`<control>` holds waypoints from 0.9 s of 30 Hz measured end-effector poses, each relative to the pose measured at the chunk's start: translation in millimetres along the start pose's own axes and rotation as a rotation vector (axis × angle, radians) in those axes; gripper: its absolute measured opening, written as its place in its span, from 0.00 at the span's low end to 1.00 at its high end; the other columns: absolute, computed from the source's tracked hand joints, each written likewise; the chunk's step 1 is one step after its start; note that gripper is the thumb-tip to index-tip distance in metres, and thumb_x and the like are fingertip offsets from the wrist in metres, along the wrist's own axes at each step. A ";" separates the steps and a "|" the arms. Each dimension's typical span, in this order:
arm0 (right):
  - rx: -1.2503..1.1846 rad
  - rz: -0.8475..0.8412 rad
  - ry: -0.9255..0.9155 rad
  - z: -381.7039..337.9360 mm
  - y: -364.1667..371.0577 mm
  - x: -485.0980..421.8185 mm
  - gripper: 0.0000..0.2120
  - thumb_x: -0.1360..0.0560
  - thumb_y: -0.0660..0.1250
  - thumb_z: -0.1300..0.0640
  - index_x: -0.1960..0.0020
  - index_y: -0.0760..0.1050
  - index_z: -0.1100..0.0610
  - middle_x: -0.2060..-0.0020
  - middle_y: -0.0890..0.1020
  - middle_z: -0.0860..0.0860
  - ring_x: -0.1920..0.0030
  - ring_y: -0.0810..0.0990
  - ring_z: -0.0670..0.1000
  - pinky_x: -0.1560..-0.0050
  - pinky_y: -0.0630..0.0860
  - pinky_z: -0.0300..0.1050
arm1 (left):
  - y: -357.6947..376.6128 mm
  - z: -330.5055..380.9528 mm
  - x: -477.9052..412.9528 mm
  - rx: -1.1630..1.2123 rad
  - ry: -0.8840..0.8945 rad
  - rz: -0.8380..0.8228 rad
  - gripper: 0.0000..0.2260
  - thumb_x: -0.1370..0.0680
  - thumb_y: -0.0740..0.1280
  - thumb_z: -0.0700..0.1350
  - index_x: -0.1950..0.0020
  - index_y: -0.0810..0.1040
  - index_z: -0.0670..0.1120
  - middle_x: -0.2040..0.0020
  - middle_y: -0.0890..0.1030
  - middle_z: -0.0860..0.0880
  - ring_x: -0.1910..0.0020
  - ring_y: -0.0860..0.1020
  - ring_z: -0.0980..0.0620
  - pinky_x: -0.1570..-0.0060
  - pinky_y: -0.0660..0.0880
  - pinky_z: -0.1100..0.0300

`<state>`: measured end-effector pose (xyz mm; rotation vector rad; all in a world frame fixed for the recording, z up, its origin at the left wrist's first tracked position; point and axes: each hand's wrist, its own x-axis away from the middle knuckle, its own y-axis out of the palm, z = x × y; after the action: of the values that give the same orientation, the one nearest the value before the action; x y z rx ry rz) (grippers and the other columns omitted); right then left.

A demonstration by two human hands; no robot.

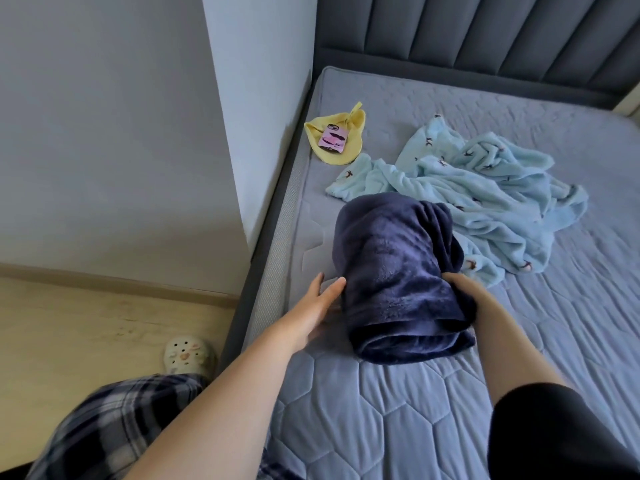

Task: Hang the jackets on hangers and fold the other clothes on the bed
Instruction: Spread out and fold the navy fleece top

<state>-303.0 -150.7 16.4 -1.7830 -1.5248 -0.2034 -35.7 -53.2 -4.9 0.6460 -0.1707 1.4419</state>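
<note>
A dark navy fleece garment (398, 271) lies folded into a thick bundle near the left side of the bed (381, 410). My left hand (318, 306) rests flat against its left side, fingers stretched out. On the bundle's right edge, my right hand (467, 292) has its fingers curled into the fabric. Behind the bundle a light blue fleece garment (485, 188) with small animal prints lies crumpled and unfolded. A yellow cloth (337, 133) sits at the bed's far left corner.
A pink phone (333, 139) lies on the yellow cloth. The padded grey headboard (485, 32) runs along the far side, and a grey wall (138, 133) stands to the left. A white clog (187, 355) and my plaid trouser leg (114, 420) are over the wooden floor.
</note>
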 end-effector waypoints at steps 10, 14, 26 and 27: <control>-0.195 -0.345 -0.255 -50.2 44.0 76.5 0.24 0.34 0.55 0.71 0.83 0.60 0.50 0.82 0.60 0.45 0.78 0.59 0.44 0.76 0.57 0.38 | -65.4 49.3 19.7 0.275 0.007 -0.042 0.28 0.27 0.65 0.63 0.34 0.76 0.46 0.42 0.82 0.46 0.41 0.79 0.48 0.49 0.75 0.56; 0.071 -0.270 -0.214 -50.2 78.6 98.7 0.09 0.44 0.62 0.61 0.80 0.65 0.53 0.82 0.65 0.48 0.81 0.62 0.47 0.78 0.57 0.38 | -86.2 64.2 30.7 -0.261 0.311 0.243 0.34 0.26 0.65 0.63 0.23 0.58 0.56 0.27 0.65 0.55 0.33 0.68 0.57 0.35 0.66 0.56; 0.268 0.180 -0.583 -31.9 75.6 104.8 0.08 0.37 0.62 0.52 0.71 0.67 0.54 0.75 0.72 0.46 0.71 0.71 0.48 0.72 0.64 0.42 | -22.8 23.9 9.2 -1.559 0.622 0.669 0.30 0.21 0.42 0.59 0.22 0.46 0.47 0.21 0.48 0.46 0.23 0.46 0.42 0.28 0.50 0.39; 0.216 0.142 -0.495 -32.5 71.5 97.3 0.07 0.35 0.62 0.54 0.69 0.69 0.56 0.75 0.72 0.46 0.70 0.72 0.49 0.72 0.65 0.43 | -20.0 23.0 5.8 -1.582 0.619 0.636 0.30 0.21 0.42 0.59 0.22 0.46 0.48 0.21 0.47 0.47 0.23 0.45 0.42 0.28 0.50 0.39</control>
<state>-201.1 -95.1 63.0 -1.8369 -1.6651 0.4894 -9.6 -59.7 10.6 -1.2183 -0.9399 1.5119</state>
